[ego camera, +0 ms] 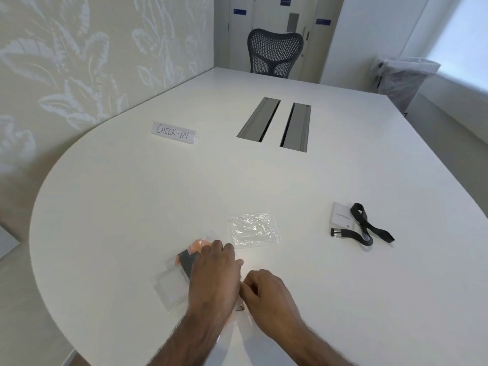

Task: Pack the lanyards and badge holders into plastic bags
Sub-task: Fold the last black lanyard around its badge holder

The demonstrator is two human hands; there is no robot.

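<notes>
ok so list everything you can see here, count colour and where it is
table: 1, white, fills the view
check-in sign: 1, white, far left on table
cable slots: 2, grey, table middle
empty bag: 1, clear, near centre
filled bag: 1, clear with orange and black inside, under left hand
lanyard: 1, black, right side
badge holder: 1, white, against the lanyard
chair: 1, dark mesh, far end
bin: 1, clear liner, far right
left hand: flat on filled bag
right hand: fingers curled beside it, grip unclear
</notes>
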